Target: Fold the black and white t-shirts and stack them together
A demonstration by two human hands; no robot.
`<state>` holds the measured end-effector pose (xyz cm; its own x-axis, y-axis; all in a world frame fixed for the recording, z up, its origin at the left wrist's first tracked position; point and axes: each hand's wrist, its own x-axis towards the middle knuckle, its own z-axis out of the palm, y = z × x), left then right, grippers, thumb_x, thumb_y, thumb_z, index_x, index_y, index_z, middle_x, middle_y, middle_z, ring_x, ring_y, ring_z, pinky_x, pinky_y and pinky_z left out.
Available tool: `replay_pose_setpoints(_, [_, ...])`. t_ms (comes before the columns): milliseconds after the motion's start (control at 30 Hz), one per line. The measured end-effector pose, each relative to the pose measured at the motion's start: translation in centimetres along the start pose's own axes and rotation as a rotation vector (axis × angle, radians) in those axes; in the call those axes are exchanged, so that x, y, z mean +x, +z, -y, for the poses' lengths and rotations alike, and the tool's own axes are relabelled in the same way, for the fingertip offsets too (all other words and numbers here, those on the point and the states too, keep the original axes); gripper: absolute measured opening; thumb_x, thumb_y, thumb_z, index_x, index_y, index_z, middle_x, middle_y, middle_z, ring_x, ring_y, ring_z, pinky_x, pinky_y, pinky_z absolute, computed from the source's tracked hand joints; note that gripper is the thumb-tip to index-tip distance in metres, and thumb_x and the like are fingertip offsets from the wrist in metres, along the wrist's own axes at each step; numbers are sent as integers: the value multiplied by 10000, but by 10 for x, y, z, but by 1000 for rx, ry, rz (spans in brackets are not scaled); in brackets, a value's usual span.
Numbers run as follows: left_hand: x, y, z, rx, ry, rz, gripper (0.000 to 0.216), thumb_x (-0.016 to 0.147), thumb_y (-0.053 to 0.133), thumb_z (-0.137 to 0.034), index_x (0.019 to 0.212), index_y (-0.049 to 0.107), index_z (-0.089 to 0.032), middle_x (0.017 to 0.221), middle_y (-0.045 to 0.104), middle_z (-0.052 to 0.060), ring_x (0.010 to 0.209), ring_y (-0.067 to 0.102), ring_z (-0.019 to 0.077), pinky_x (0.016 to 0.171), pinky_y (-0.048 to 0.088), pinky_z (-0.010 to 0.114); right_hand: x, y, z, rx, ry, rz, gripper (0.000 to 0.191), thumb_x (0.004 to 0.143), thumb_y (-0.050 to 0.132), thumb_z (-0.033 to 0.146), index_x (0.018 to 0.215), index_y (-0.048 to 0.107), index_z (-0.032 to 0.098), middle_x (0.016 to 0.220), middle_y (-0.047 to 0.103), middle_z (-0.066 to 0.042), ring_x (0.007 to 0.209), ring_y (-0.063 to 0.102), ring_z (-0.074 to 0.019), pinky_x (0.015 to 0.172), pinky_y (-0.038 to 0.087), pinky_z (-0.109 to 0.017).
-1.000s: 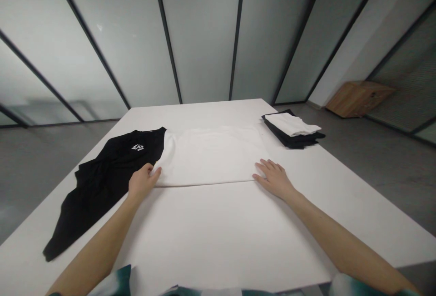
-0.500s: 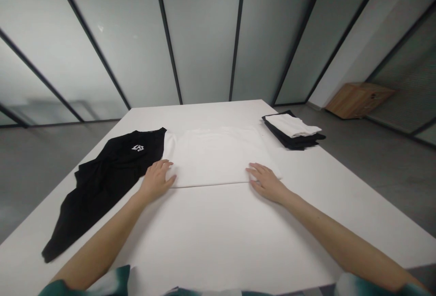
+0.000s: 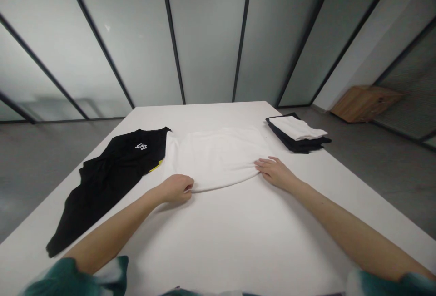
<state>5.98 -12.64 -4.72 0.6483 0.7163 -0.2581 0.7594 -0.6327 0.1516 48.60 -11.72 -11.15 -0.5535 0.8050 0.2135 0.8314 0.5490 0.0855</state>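
A white garment, seemingly a T-shirt (image 3: 218, 155), lies spread out on the white table in front of me. My left hand (image 3: 177, 188) is closed on its near edge toward the left corner, finger and thumb pinched together on the fabric. At the right end of that same edge, my right hand (image 3: 274, 172) rests with its fingers stretched out over the cloth. Between the two hands the edge sags in a gentle curve. Just left of the white garment is a black T-shirt (image 3: 116, 164) with a small white print, crumpled in its lower part.
A stack of folded black and white clothes (image 3: 298, 130) sits at the table's right edge. Something narrow and yellow (image 3: 156, 166) shows beside the black T-shirt. Beyond the table (image 3: 238, 237) are frosted glass panels and a wooden cabinet (image 3: 366, 103) on the floor.
My left hand has moved right along the near edge and closed on the fabric. The edge, straight before, now curves. The yellow strip has come into sight.
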Motion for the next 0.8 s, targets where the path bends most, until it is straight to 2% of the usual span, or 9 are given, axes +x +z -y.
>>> replay_pose_setpoints(100, [13, 1, -35, -69, 150, 46, 95, 770, 522, -188, 771, 616, -202, 768, 679, 37, 691, 600, 182, 625, 407, 276, 10, -3, -27, -83, 118, 4, 362, 907, 441, 150, 1096, 738, 235, 1292, 668, -70, 1236, 571, -262, 1047, 379, -483])
replay_pose_setpoints(167, [28, -1, -52, -148, 309, 98, 125, 812, 517, -187, 804, 640, -202, 782, 694, 27, 686, 601, 160, 644, 419, 259, 14, -7, -38, -136, 248, -6, 342, 903, 452, 162, 1062, 749, 223, 1317, 648, -99, 1240, 556, -289, 1033, 378, -489])
replay_pose_setpoints(233, [49, -8, -56, -253, 430, 120, 138, 854, 523, -226, 848, 659, -202, 801, 706, 18, 706, 613, 146, 676, 439, 245, 15, -12, -41, -163, 407, -26, 327, 885, 476, 181, 1076, 741, 204, 1335, 626, -131, 1221, 554, -316, 989, 402, -480])
replay_pose_setpoints(267, [63, -14, -51, -299, 438, 92, 153, 872, 523, -255, 876, 665, -200, 819, 711, 18, 729, 624, 145, 698, 451, 243, 14, -16, -40, -159, 492, -39, 325, 878, 484, 197, 1090, 731, 188, 1315, 630, -148, 1189, 567, -320, 953, 422, -459])
replay_pose_setpoints(333, [95, -26, -30, -314, 291, -92, 209, 902, 484, -278, 954, 667, -191, 897, 717, 37, 802, 644, 160, 756, 474, 260, 10, -23, -30, -102, 657, -44, 315, 898, 469, 265, 1057, 720, 161, 1186, 677, -163, 1067, 615, -300, 853, 454, -397])
replay_pose_setpoints(433, [148, -40, 12, -211, -91, -355, 323, 910, 465, -264, 1179, 617, -171, 1157, 675, 105, 1035, 635, 215, 914, 473, 320, 3, -33, -3, 45, 794, 94, 457, 965, 365, 443, 821, 703, 171, 898, 703, -138, 849, 644, -263, 708, 434, -348])
replay_pose_setpoints(533, [192, -43, 42, -126, -382, -417, 467, 950, 423, -331, 1360, 499, -120, 1385, 539, 179, 1272, 512, 289, 1030, 416, 394, 3, -35, 32, 107, 776, 229, 529, 966, 352, 537, 734, 665, 179, 855, 685, -135, 843, 634, -273, 710, 406, -356])
replay_pose_setpoints(667, [227, -35, 49, -82, -409, -340, 529, 978, 355, -405, 1418, 437, -123, 1470, 461, 184, 1343, 438, 317, 1077, 367, 440, 14, -30, 75, 122, 746, 175, 426, 951, 432, 523, 904, 660, 166, 1045, 652, -157, 1028, 578, -313, 822, 392, -398])
replay_pose_setpoints(800, [246, -31, 47, -128, -432, -351, 549, 909, 485, -442, 1358, 492, -127, 1439, 484, 194, 1349, 421, 329, 1091, 348, 426, 24, -19, 93, 155, 734, 128, 298, 946, 469, 428, 909, 614, 170, 1045, 629, -153, 1024, 558, -306, 848, 382, -411])
